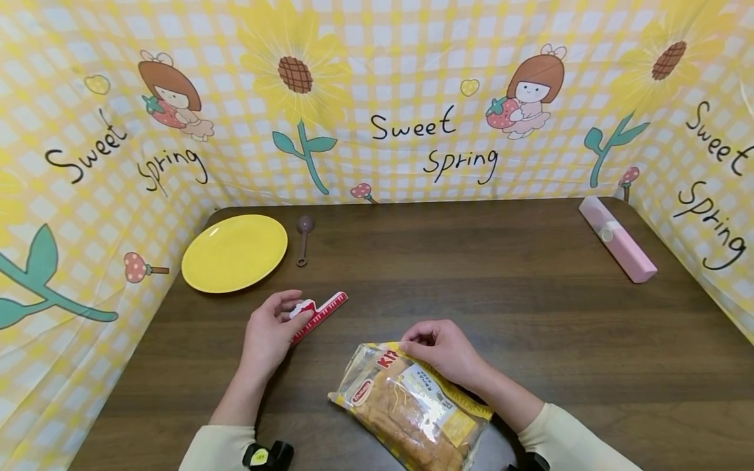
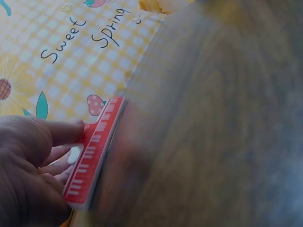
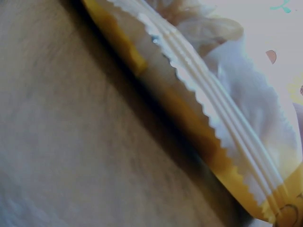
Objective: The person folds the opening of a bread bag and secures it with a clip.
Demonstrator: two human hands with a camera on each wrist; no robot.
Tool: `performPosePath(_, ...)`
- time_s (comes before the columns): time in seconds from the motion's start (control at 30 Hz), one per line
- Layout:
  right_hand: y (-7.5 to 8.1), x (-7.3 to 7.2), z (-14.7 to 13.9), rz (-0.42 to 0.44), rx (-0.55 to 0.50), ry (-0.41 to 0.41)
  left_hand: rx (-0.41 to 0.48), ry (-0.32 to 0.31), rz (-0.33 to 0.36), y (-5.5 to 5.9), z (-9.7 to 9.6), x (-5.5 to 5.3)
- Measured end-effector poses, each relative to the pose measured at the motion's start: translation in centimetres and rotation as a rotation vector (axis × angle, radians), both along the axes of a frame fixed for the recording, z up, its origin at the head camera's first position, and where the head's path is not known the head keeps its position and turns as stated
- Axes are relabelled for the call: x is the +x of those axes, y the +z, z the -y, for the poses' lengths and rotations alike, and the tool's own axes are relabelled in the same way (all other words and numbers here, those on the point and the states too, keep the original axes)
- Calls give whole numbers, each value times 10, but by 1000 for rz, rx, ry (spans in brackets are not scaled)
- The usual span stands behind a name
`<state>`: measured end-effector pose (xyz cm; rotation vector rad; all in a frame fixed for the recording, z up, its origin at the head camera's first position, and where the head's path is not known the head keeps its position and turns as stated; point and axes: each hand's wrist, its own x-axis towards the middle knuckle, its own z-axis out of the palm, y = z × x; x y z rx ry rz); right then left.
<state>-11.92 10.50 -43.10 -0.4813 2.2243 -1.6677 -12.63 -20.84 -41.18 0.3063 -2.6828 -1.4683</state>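
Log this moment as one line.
left hand: holds red clip | right hand: pinches bread bag | yellow plate, spoon: back left | pink case: back right

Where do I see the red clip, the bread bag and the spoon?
Red clip (image 1: 321,317): head view, middle of its strip.
Bread bag (image 1: 408,407): head view, middle of its front.
Spoon (image 1: 303,244): head view, its handle.

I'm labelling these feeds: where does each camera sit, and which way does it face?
Head: worn on the head, facing forward and down at the table; left hand, right hand and sleeves show.
Left wrist: worn there, facing the red clip; the left hand shows.
Right wrist: worn there, facing the bag up close; no hand clearly shows.
Head and left wrist share the red clip.
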Motion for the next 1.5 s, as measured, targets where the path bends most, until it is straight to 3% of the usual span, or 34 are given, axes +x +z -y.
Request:
performPosePath(0.33, 1, -1, 1, -5, 11, 1, 77, -88, 113, 9, -7, 4)
performPosePath(0.6, 1, -1, 0, -11, 17, 6, 94, -174, 133, 12, -13, 7)
performPosePath(0.77, 1, -1, 0, 1, 22, 5, 46, -212, 153, 14, -15, 9)
performPosePath(0.9, 1, -1, 1, 16, 14, 10, 16, -220, 204, 16, -18, 11)
performPosePath(1.1, 1, -1, 1, 25, 18, 20, 56, -211, 259, 21, -20, 14)
performPosePath(1.3, 2, -1, 1, 21, 24, 22, 72, -202, 257, 23, -21, 17)
performPosePath(1.5, 0, 0, 1, 11, 30, 38, 31, -214, 236, 22, -24, 19)
